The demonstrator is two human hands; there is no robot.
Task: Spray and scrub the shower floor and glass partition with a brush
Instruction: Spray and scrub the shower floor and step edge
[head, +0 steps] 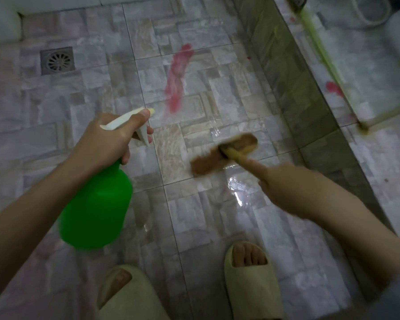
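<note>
Wet floor (194, 227): brush (224, 155) mid-tile, glass partition (310, 93) right.

brush (224, 155): blurred; bristle side faces the floor, unseen
brush handle: near end hidden inside the right hand (284, 188)
spray bottle (95, 204): neck covered by the left hand (106, 139); body below the grip smeared by blur
trigger: partly behind the left forefinger
slippers (252, 280): heels cut off by bottom edge
glass partition (310, 93): far end out of frame
</note>
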